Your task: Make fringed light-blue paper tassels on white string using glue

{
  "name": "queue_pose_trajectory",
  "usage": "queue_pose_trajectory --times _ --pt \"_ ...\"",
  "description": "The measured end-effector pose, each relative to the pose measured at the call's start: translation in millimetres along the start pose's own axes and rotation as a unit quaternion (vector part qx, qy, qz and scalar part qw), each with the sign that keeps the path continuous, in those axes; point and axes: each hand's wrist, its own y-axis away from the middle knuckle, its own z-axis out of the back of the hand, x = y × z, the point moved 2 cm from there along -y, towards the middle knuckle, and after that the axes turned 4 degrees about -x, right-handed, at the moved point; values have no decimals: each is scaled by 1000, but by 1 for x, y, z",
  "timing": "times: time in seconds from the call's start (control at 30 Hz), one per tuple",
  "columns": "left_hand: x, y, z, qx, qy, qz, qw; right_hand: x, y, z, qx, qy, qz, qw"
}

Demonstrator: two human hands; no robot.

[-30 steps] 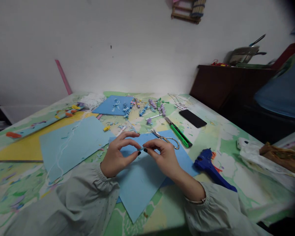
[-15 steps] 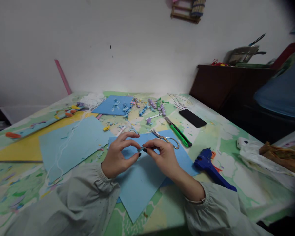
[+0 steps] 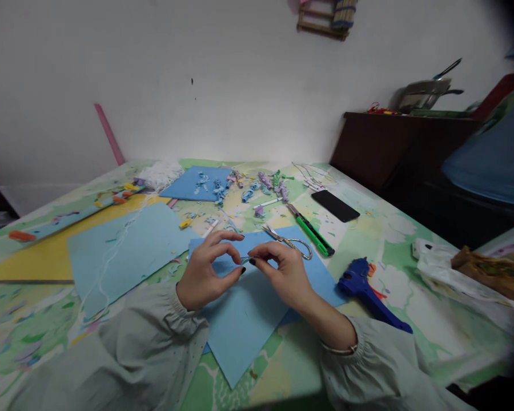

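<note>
Between my two hands is a small thin light-blue strip (image 3: 247, 258), mostly hidden by the fingertips. My right hand (image 3: 286, 277) pinches its right end between thumb and forefinger. My left hand (image 3: 208, 274) pinches the other end with thumb and forefinger, while another finger is raised above. Both hands hover over light-blue sheets (image 3: 244, 325), laid one across another. Just beyond my right hand, gold-handled scissors (image 3: 289, 241) lie on the sheet's edge. A green utility knife (image 3: 312, 231) rests farther back, and a blue glue gun (image 3: 370, 294) lies right of my right forearm.
A black phone (image 3: 336, 205) lies at the back right. Several curled blue and purple pieces (image 3: 251, 192) and scraps cover the table's back. Another light-blue sheet (image 3: 128, 251) with white yarn lies left, over a yellow sheet (image 3: 29, 260). Wrapped food (image 3: 490, 273) sits far right.
The blue strip has turned slightly between the fingertips and looks thinner now. Both hands stay almost in the same place.
</note>
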Motion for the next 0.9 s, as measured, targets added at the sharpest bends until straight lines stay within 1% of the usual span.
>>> queue_pose_trajectory --times 0.57,0.73,0.9 --pt "0 1 -1 5 16 0 1000 2 0 0 6 4 7 1000" --pt "-1 0 -1 8 7 -9 1000 2 0 1 8 5 7 1000" --pt "-1 0 -1 6 1 -3 1000 4 1 1 3 4 5 1000"
